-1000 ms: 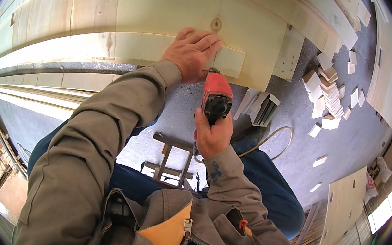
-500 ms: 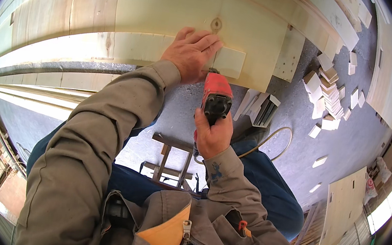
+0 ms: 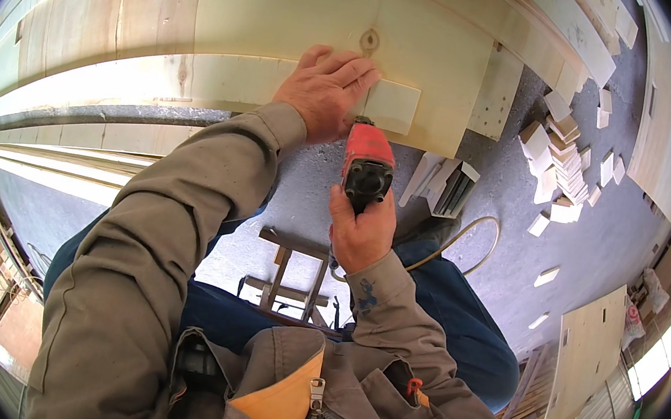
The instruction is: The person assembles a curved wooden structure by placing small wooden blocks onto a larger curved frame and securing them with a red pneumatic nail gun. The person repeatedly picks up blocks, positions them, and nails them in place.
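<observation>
My left hand (image 3: 326,91) lies on a long pale wood strip (image 3: 239,78), its fingers stretched out over the strip and the wide panel (image 3: 434,34) behind it. A short pale wood piece (image 3: 393,107) shows just right of those fingers, on the panel's near edge. In my right hand (image 3: 366,234) is a red and black nail gun (image 3: 370,149), held by its handle with the fingers wrapped round. Its nose points at the strip's near edge, close to my left hand; whether it touches the wood I cannot tell.
A yellowish hose (image 3: 464,241) curves beside my right knee. A wooden stool or stand (image 3: 288,274) is between my legs. Small wood offcuts (image 3: 560,165) lie piled on the floor at right. Long boards (image 3: 67,166) extend at left, and a panel (image 3: 586,354) leans at lower right.
The nail gun and my right hand have shifted very slightly left. My left hand stays in nearly the same place on the wood.
</observation>
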A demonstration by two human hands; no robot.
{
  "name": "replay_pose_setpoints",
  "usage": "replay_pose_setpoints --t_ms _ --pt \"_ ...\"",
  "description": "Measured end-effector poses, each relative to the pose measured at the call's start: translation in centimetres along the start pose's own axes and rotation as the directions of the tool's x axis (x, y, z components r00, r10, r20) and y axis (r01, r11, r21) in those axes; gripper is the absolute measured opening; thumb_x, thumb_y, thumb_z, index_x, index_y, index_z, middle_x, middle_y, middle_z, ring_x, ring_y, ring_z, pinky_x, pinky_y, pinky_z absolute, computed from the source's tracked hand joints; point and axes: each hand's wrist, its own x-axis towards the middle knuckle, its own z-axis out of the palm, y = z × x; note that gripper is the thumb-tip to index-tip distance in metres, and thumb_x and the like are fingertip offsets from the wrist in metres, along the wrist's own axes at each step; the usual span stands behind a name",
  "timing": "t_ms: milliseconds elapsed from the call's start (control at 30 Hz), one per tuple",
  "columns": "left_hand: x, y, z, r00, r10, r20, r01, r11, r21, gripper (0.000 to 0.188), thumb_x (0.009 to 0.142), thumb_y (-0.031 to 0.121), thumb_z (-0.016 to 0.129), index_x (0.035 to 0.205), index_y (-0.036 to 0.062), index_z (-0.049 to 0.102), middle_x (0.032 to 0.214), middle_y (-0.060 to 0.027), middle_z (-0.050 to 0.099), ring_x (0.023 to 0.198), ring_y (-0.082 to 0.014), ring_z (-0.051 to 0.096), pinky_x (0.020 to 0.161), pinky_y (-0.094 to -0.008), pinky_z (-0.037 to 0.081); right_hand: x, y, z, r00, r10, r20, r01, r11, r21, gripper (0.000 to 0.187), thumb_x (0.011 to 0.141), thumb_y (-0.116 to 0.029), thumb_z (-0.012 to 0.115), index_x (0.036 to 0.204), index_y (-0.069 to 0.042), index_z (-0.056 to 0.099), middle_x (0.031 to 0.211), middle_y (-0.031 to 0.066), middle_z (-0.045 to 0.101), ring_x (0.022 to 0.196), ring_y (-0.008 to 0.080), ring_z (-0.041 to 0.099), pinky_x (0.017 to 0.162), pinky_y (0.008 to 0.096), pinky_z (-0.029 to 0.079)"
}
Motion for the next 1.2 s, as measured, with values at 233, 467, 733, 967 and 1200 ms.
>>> replay_pose_setpoints --t_ms 233,467,733,967,1200 --pt "0.0 0.0 -0.2 1.000 -0.006 0.019 0.006 1.000 0.002 0.074 0.075 0.032 0.087 0.141 0.0116 0.061 0.147 -0.0051 0.057 0.140 -0.0261 0.051 0.122 -0.0491 0.032 0.0 -0.7 -0.4 0.991 0.128 0.035 -0.130 0.990 0.053 0.035 0.096 -0.010 0.073 0.127 -0.002 0.058 0.111 0.0157 0.063 0.095 0.0294 0.064 0.088 0.0412 0.052" --pt "-0.1 0.0 -0.1 1.000 -0.004 0.002 0.004 1.000 -0.004 0.075 0.074 0.032 0.088 0.141 0.0111 0.061 0.147 -0.0056 0.058 0.139 -0.0266 0.052 0.121 -0.0493 0.033 0.3 -0.4 -0.6 0.999 -0.013 0.048 0.015 0.999 -0.042 0.035 0.096 -0.012 0.073 0.126 -0.001 0.058 0.106 0.0159 0.064 0.092 0.0301 0.064 0.084 0.0414 0.052" --pt "0.1 0.2 -0.2 1.000 -0.016 0.002 0.016 1.000 -0.004 0.074 0.075 0.032 0.088 0.141 0.0117 0.062 0.145 -0.0053 0.060 0.137 -0.0259 0.054 0.121 -0.0491 0.033 0.3 -0.6 -0.8 0.998 0.056 0.029 -0.056 0.998 0.006 0.032 0.097 -0.013 0.073 0.124 -0.002 0.061 0.106 0.0165 0.065 0.091 0.0309 0.065 0.084 0.0420 0.053" --pt "0.2 0.1 -0.5 1.000 -0.023 -0.019 0.022 1.000 -0.020 0.066 0.076 0.024 0.085 0.137 0.0130 0.065 0.141 -0.0060 0.062 0.135 -0.0260 0.056 0.119 -0.0481 0.035 2.7 -1.2 -1.5 1.000 -0.012 -0.005 0.012 1.000 0.008 0.033 0.098 -0.016 0.074 0.126 -0.002 0.063 0.112 0.0161 0.066 0.097 0.0292 0.066 0.088 0.0400 0.053" --pt "0.5 0.1 -0.5 0.999 -0.040 -0.025 0.039 0.997 -0.064 0.066 0.073 0.022 0.087 0.134 0.0138 0.066 0.138 -0.0052 0.065 0.133 -0.0260 0.058 0.118 -0.0461 0.037 3.8 -0.9 -1.8 1.000 0.003 0.004 -0.004 0.999 0.037 0.035 0.097 -0.018 0.076 0.125 -0.002 0.063 0.113 0.0167 0.067 0.100 0.0316 0.066 0.091 0.0405 0.053"
